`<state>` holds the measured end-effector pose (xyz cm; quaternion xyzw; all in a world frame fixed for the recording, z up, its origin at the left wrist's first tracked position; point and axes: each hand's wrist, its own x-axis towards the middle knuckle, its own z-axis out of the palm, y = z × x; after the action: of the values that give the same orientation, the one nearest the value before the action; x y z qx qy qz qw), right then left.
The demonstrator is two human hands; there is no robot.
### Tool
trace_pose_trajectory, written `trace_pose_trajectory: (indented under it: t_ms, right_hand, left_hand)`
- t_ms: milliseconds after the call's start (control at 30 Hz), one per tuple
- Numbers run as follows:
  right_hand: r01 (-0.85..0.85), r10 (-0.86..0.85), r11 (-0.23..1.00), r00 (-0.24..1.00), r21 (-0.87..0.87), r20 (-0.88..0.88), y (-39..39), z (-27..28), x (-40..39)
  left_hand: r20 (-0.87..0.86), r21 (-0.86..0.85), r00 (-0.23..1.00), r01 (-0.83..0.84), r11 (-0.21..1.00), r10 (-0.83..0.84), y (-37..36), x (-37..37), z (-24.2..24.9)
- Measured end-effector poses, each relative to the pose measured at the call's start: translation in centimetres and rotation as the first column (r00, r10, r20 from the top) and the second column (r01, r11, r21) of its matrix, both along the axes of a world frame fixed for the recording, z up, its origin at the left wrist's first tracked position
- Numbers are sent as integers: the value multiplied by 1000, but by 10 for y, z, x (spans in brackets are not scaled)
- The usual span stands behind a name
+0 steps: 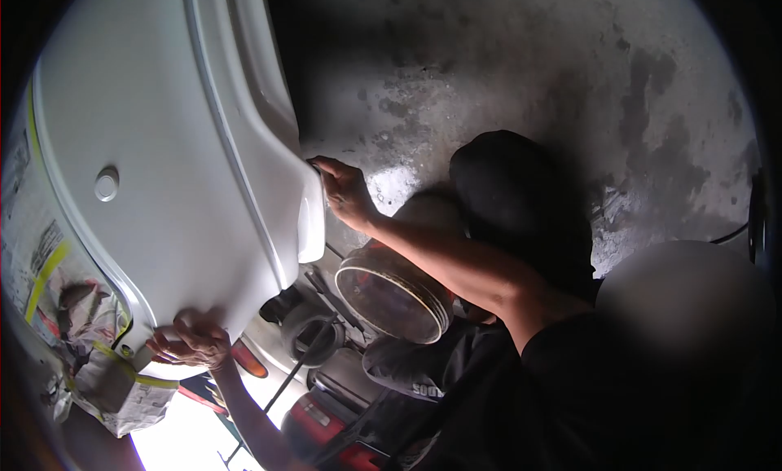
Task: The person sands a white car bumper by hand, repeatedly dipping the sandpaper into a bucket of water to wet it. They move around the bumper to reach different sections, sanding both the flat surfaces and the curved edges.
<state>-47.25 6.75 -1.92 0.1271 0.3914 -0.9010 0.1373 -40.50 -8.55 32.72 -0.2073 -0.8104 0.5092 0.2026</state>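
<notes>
A smooth, light grey car bumper (171, 112) with a small round plug fills the left side. My right hand (348, 195) reaches in from the right, closed at the bumper's pointed corner. A dark bit shows by its fingertips, too small to make out. From the bottom comes my left hand (191, 342), its bent fingers apart against the bumper's other end, close to the masked edge. Masking paper (122, 389) held by yellow tape (46, 279) runs along that side. Both hands are bare.
A round bucket (445, 318) lies open towards me beneath my right forearm. Stained concrete floor (456, 88) spreads across the top right. A red car (314, 426) stands in bright light at the bottom. Dark-clothed legs (521, 194) crowd the middle; a blurred pale patch is at right.
</notes>
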Motion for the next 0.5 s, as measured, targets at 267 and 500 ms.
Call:
trace_pose_trajectory:
  t_ms: [267,500]
  right_hand:
    - [1,-1,1000,1000,23,-10,-9,-22,-7]
    - [-235,232,970,972,-67,-41,-7,-21,-6]
  left_hand:
    - [17,-43,999,28,999,-28,-16,5,0]
    - [78,-21,995,63,998,-62,-18,4,6]
